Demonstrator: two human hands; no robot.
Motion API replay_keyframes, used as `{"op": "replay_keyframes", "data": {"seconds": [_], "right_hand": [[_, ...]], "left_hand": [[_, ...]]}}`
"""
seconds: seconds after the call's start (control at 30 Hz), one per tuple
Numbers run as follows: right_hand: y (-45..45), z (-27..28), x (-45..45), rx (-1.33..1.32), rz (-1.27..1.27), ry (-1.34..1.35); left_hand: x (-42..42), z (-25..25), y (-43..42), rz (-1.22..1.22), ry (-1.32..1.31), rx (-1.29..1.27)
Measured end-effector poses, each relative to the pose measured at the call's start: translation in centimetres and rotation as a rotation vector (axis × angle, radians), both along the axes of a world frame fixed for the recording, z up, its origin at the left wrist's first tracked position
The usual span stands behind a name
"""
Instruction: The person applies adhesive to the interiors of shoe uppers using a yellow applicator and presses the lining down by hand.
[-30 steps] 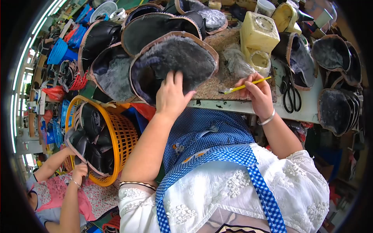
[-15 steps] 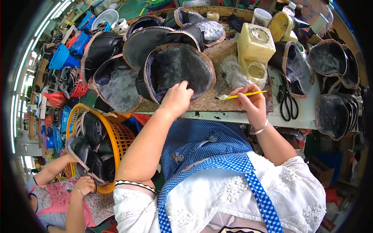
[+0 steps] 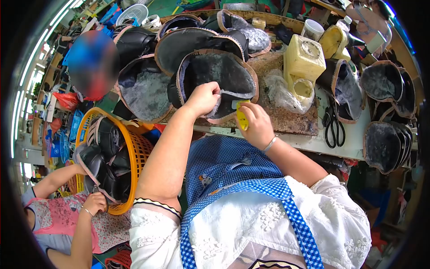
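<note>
A black shoe upper with grey fuzzy lining [image 3: 215, 67] lies on the worn work board in front of me. My left hand [image 3: 205, 98] is closed, its fingers pinching a fold of the lining inside the upper. In my right hand [image 3: 256, 123] is a flat brush with a yellow handle [image 3: 242, 117], its tip against or very near the upper's right lower edge. The fingers partly hide the brush. Right of the upper stands a glue-stained yellowish container [image 3: 304, 56], with crumpled clear plastic [image 3: 281, 92] beside it.
More lined uppers [image 3: 143, 89] are piled left and behind; others lie at the right [image 3: 383, 145]. Black scissors [image 3: 333, 127] rest on the table. An orange basket [image 3: 142, 150] of uppers stands at left, near another person's hands [image 3: 95, 203].
My right hand has moved left and turned the brush from lying sideways to pointing at the upper. The left hand has closed on the lining, raising a fold.
</note>
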State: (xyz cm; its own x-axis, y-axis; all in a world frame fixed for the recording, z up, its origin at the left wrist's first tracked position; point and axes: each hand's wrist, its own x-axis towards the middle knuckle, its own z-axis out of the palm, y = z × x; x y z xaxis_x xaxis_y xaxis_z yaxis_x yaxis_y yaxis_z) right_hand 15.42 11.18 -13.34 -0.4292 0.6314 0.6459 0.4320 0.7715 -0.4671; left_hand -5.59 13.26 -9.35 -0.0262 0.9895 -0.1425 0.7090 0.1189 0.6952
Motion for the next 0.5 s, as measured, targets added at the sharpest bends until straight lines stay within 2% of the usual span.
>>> {"op": "replay_keyframes", "data": {"seconds": [0.03,0.1,0.17,0.27,0.3,0.33,0.37,0.43,0.47,0.5], "right_hand": [[-0.6,-0.3,-0.9,-0.028,-0.010,0.029],[-1.6,-0.3,-2.7,-0.207,0.186,0.228],[-2.0,0.4,-2.9,-0.283,0.348,0.180],[0.3,0.6,0.4,-0.960,0.352,0.236],[0.4,2.1,2.0,-1.084,0.329,0.549],[0.7,4.3,3.5,-0.989,0.132,0.571],[1.4,5.6,5.0,-0.877,0.114,0.710],[4.1,7.1,7.6,-0.478,-0.075,0.703],[6.2,6.6,9.7,-0.324,-0.299,0.475],[7.6,7.6,11.1,-0.140,-0.578,0.012]], "left_hand": [[0.2,0.2,0.1,0.005,0.003,-0.003],[0.1,0.1,0.4,-0.003,0.021,-0.010],[-0.1,0.0,0.4,-0.017,0.053,-0.004],[-0.1,0.8,-0.8,-0.078,0.026,-0.008],[-0.2,1.0,-1.5,-0.165,-0.003,0.012],[-0.1,1.2,-2.2,-0.256,0.052,0.040],[0.2,1.2,-3.1,-0.347,0.110,0.062],[1.4,-0.4,-4.8,-0.315,0.150,0.364],[2.6,0.6,-5.3,-0.360,0.259,0.241],[3.5,2.0,-5.6,-0.374,0.390,0.115]]}}
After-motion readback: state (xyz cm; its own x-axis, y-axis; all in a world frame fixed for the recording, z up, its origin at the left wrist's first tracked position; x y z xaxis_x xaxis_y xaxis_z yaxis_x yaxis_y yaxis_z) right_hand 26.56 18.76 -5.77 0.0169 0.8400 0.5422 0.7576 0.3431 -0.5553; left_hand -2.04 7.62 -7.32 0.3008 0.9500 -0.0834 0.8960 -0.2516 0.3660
